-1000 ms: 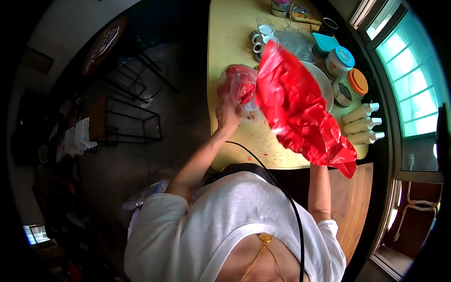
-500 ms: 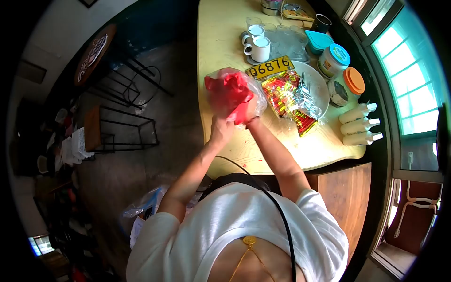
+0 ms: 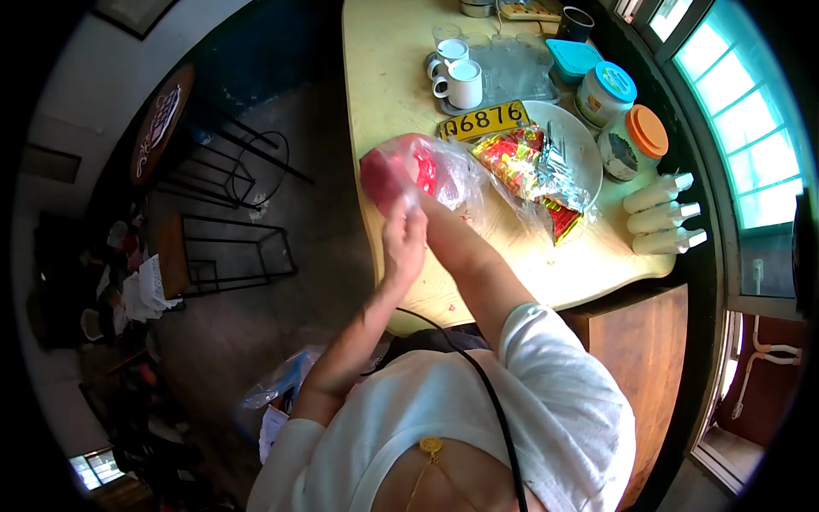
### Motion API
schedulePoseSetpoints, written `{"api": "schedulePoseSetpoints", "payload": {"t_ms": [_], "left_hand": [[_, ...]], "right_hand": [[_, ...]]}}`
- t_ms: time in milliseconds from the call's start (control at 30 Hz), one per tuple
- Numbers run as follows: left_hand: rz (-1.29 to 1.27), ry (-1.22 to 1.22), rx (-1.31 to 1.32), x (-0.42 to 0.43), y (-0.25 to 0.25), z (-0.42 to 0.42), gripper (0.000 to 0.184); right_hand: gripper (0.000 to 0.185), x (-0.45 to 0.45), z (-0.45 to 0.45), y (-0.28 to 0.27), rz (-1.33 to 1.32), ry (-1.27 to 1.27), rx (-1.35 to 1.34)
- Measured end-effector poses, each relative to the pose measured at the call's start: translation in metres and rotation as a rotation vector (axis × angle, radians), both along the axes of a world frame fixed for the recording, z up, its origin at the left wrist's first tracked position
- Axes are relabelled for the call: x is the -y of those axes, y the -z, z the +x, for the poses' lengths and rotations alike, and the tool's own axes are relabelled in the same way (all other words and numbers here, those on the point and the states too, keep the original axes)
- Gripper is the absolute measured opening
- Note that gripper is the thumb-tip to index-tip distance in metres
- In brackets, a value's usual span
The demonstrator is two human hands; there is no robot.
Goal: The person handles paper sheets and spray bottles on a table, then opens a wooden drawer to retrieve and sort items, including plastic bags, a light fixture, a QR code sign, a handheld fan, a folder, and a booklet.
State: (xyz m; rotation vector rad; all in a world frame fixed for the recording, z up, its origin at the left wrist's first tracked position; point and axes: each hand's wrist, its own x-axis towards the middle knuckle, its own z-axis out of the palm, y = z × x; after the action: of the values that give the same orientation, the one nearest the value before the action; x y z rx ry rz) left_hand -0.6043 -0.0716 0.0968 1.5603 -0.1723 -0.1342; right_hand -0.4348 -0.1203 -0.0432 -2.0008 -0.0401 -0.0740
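gripping the edge of a clear plastic bag (image 3: 465, 177) with the left grip (image 3: 403, 243), with fingers closed on the film close beside the right forearm (image 3: 465, 247). reaching into the same bag with the right grip (image 3: 411, 167), showing only through the cloudy film; cannot tell whether closed on the red plastic (image 3: 426, 173) inside or just lying against it. keeping the bag at the left edge of the desk (image 3: 559, 266), with red bunched mostly toward the bag's left end; cannot tell if fully resting on the wood or partly lifted.

seeing, just right of the bag, red-and-gold shiny packets (image 3: 509, 162) with silvery strips (image 3: 556, 175) beside them, overlapping a round pale plate (image 3: 586, 152). finding a yellow number plate (image 3: 484, 121) directly behind the packets, reading 6876 after a first letter like a q. noting farther back two white mugs (image 3: 463, 84) on a grey tray (image 3: 503, 85), near a turquoise box (image 3: 580, 61). spotting along the right side a blue-lidded jar (image 3: 604, 92), an orange-lidded jar (image 3: 631, 143) and three pale bottles (image 3: 661, 218) lying side by side, nozzles pointing right.
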Motion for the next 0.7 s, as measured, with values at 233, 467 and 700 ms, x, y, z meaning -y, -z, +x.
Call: {"api": "schedulePoseSetpoints", "payload": {"t_ms": [233,467,700], "left_hand": [[0.462,-0.004,0.33,-0.004,0.05,0.066,0.037],[0.686,-0.081,0.275,-0.001,0.124,0.107,0.037],[0.668,0.201,0.308,-0.021,0.102,0.055,0.044]], "right_hand": [[0.027,0.075,-0.086,-0.101,-0.255,0.155,0.025],[0.044,0.254,-0.22,-0.108,-0.864,0.916,0.347],[0.046,0.302,-0.241,-0.01,-0.472,0.87,-0.207]]}}
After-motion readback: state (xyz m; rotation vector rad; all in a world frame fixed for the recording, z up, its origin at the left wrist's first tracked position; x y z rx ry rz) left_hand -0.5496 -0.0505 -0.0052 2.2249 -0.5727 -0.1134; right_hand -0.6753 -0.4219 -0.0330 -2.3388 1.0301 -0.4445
